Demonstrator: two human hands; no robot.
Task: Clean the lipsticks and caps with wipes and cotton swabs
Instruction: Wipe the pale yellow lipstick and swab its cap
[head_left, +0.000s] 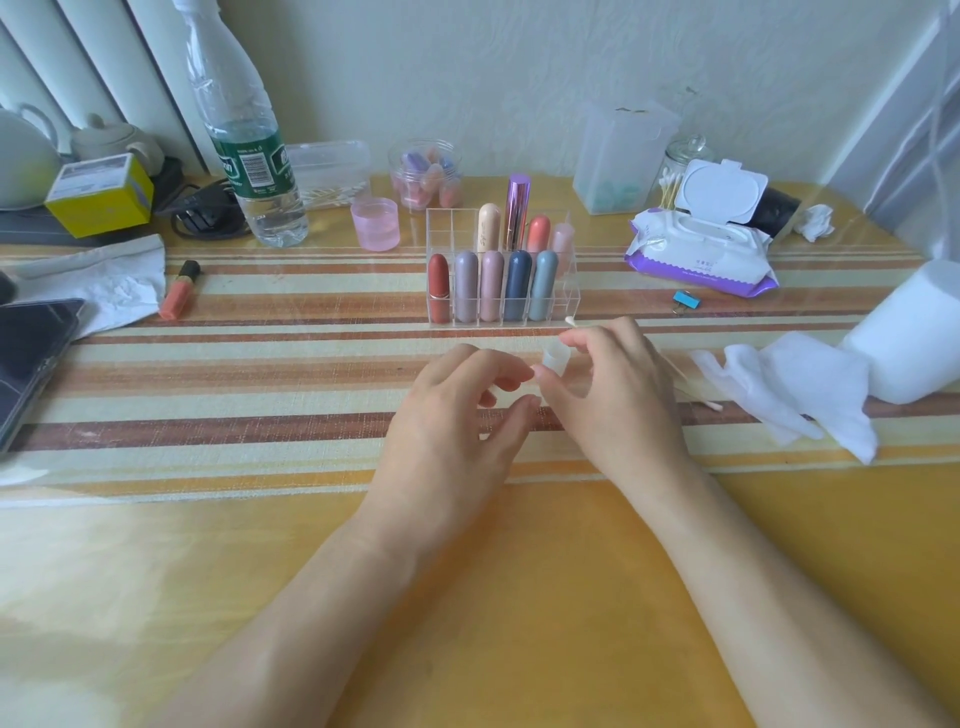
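Head view. Your left hand (457, 415) fingers pinch a clear cap (555, 359); your right hand (615, 384) fingers grip a cotton swab (570, 322) against it. The lipsticks (491, 291) beyond the fingers likely remain.

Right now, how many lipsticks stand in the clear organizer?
9. Front row, left to right: red, mauve, pink, navy, grey-blue. Back row: beige, metallic purple, coral, pale pink. Others could hide behind.
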